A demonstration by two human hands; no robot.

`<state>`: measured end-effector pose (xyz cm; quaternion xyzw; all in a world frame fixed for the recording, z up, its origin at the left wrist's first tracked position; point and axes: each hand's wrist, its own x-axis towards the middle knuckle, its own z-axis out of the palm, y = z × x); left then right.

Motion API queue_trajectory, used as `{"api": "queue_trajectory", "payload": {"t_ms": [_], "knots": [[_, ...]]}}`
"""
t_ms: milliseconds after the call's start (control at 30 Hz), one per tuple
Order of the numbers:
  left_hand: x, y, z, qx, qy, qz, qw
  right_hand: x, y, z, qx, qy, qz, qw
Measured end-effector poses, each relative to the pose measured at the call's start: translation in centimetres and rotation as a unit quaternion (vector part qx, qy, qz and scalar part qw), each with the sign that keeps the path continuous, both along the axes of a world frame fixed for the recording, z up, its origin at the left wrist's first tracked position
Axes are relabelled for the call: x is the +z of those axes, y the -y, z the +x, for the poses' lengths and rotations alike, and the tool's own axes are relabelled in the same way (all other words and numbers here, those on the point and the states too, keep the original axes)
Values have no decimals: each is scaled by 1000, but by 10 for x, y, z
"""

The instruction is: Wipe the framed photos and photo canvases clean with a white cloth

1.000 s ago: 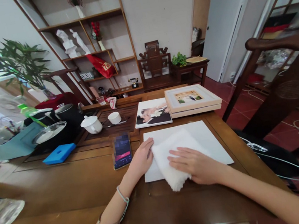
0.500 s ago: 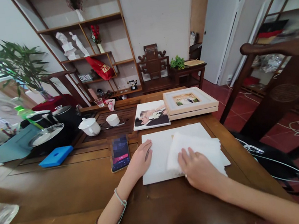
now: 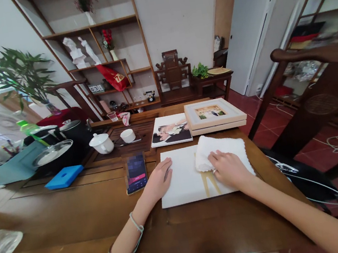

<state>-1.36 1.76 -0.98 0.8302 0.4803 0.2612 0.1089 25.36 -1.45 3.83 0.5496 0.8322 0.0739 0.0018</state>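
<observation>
A white rectangular board (image 3: 182, 184) lies flat on the wooden table, two tan strips showing on its surface right of the middle. My left hand (image 3: 160, 180) rests on the board's left edge with its fingers stretched out, holding nothing. My right hand (image 3: 229, 169) presses a white cloth (image 3: 224, 145) against the right part of the board, its fingers bunched into the fabric. The cloth covers the board's upper right corner and the top of the tan strips.
Behind the board lie a photo print (image 3: 171, 130) and stacked light-wood frames (image 3: 215, 116). A phone (image 3: 136, 173) lies left of my left hand. Farther left are a white lidded cup (image 3: 101, 143), a blue block (image 3: 64, 177) and a black pot (image 3: 74, 133). A wooden chair (image 3: 315, 93) stands at right.
My right hand and the cloth have slid away from me, up the board. The tan strips are now uncovered in their lower part. My left hand has stayed in place.
</observation>
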Motion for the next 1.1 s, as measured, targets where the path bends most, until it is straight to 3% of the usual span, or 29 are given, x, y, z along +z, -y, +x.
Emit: {"api": "queue_trajectory", "payload": {"t_ms": [67, 167, 267, 367, 433, 533, 667, 800, 867, 933, 1100], "knots": [[-1, -1, 0, 0, 3, 3, 1000, 0, 21, -13, 20, 40, -11, 999], [-3, -1, 0, -1, 3, 8, 1000, -6, 50, -29, 119, 56, 18, 991], [-3, -2, 0, -1, -1, 9, 1000, -8, 51, -26, 187, 26, 7, 982], [-3, -2, -1, -2, -3, 10, 1000, -7, 22, -5, 151, -60, -32, 986], [-3, -2, -1, -3, -2, 12, 1000, -9, -3, 12, 114, -119, -10, 986], [-2, -2, -2, -5, -4, 11, 1000, -14, -26, 26, 72, -131, -2, 989], [0, -1, -1, -2, -10, 8, 1000, -3, -6, 15, 38, -61, -39, 997], [1, 0, 0, 4, -14, 5, 1000, 19, 41, -2, 74, 16, -98, 992], [1, 0, 0, 3, -17, 3, 1000, 23, 52, -1, 87, 16, -116, 989], [1, 0, 0, 4, -22, 0, 1000, 20, 46, 5, 87, -16, -112, 990], [0, -1, -2, 2, -26, -4, 1000, -6, 2, 17, 68, -72, -37, 994]]}}
